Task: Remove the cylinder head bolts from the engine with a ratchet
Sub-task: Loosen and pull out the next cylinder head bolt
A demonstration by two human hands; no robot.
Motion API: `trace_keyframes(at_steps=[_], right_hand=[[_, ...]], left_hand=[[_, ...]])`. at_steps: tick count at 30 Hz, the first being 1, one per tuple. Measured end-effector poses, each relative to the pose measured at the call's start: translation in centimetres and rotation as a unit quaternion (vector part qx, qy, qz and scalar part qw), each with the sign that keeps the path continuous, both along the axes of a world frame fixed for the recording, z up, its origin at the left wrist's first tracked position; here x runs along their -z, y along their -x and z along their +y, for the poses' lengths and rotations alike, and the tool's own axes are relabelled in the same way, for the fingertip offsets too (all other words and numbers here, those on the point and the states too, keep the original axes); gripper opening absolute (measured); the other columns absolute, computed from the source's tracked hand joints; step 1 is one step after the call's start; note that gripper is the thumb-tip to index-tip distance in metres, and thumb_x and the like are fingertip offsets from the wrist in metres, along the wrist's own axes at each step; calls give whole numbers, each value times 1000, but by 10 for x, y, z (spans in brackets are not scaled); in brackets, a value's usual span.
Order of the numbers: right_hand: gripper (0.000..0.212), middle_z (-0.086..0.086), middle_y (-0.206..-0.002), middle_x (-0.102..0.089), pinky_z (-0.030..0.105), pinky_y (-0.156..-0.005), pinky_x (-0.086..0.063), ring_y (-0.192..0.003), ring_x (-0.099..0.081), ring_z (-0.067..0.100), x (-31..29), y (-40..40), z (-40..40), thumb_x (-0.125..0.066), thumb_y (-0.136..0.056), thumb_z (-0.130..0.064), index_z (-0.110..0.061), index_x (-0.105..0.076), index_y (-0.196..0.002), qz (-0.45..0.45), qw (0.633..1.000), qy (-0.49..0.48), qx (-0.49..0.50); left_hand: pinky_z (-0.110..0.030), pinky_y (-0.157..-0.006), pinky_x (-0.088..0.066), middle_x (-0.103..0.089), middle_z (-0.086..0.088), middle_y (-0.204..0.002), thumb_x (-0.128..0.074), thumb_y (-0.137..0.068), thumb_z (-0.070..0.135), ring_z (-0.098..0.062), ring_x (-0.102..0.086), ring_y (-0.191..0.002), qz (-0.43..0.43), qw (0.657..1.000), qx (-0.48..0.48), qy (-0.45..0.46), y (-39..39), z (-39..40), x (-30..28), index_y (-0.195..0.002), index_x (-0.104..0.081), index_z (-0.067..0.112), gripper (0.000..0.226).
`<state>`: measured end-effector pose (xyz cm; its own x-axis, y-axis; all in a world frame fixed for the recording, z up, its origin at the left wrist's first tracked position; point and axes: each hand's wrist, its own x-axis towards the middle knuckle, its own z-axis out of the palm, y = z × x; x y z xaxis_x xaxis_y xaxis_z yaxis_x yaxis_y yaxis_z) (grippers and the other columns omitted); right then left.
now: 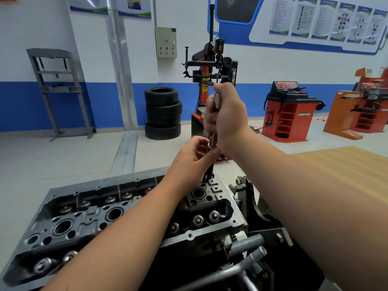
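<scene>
2 hands worked above the far right end of the cylinder head [117, 215]; the right hand [230, 120] was curled round the upright ratchet [216, 100], holding it vertical; the left hand [196, 153] pinched the socket [212, 141] at the tool's lower end; a dark bolt [210, 170] hung below it, reaching into its hole in the head; 4 stacked tyres [163, 113] stood behind.
</scene>
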<state>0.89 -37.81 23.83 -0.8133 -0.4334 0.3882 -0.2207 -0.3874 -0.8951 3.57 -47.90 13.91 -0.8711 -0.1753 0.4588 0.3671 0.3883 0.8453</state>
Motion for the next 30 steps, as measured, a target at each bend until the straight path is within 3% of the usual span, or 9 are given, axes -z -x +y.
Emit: trace_keyframes(at_steps=[6,9,13,15,17,20,22,25,30], right_hand=[[45,-5,-48,-23,28,-50,-20,-47,-16,16,-7,11,8,-44,-91,-40,-20,-41,-51,-14,990,-67,-123],[44,-3,-48,-26,26,-48,-25,-46,-20,15,-4,7,8,-45,-93,-37,-19,-45,-53,-31,995,-41,-91],[28,-2,-53,-48,33,-57,-39,-53,-41,16,-2,-5,-4,-51,-88,-28,-16,-55,-63,21,994,-20,102],[21,-2,-60,-52,41,-69,-46,-66,-48,19,-2,-8,-11,-46,-83,-28,-16,-55,-67,66,982,-37,172],[25,-1,-60,-47,42,-64,-42,-63,-45,22,-2,-4,-10,-44,-86,-32,-19,-50,-65,91,984,-33,148],[45,-6,-45,-30,30,-49,-22,-43,-23,15,-8,9,6,-46,-98,-32,-22,-44,-54,1,999,-20,-45],[46,-6,-45,-25,28,-50,-17,-45,-16,15,-13,15,13,-43,-96,-31,-22,-39,-52,-9,991,-56,-120],[43,-5,-47,-23,27,-49,-17,-46,-15,14,-14,17,12,-42,-95,-29,-21,-38,-54,-13,991,-58,-122],[43,-3,-48,-33,30,-51,-26,-46,-26,15,-11,5,7,-47,-98,-31,-19,-47,-57,-32,999,-25,-32]], left_hand=[[-52,-97,-56,-73,16,-101,-46,-96,53,-9,-71,-100,-22,999,21,24,-4,-3,-1,-101,-65,45,21],[-50,-91,-57,-73,12,-96,-50,-98,49,-13,-72,-94,-6,999,-3,48,-3,-3,-2,-98,-66,35,22],[-21,-62,-48,-70,8,-79,-67,-87,51,-5,-59,-64,16,999,-24,17,1,0,-2,-97,-62,24,30],[-27,-60,-46,-67,3,-76,-70,-77,49,-6,-52,-60,16,999,-39,8,3,4,-3,-99,-61,17,40],[-26,-60,-47,-66,10,-72,-72,-78,50,-4,-53,-60,11,1000,-27,0,5,4,-2,-98,-62,21,37],[-17,-74,-51,-72,23,-91,-56,-85,66,1,-67,-83,-4,1000,12,14,0,1,1,-104,-64,50,27],[-34,-91,-55,-72,20,-104,-47,-92,63,-9,-70,-102,-16,999,19,20,-3,-1,2,-108,-63,56,23],[-54,-96,-56,-73,14,-103,-44,-97,54,-21,-71,-103,-14,999,12,35,-3,-3,-1,-104,-64,54,21],[-40,-86,-56,-72,12,-93,-50,-97,53,-12,-69,-91,9,998,-17,55,0,-2,-1,-101,-63,38,20]])
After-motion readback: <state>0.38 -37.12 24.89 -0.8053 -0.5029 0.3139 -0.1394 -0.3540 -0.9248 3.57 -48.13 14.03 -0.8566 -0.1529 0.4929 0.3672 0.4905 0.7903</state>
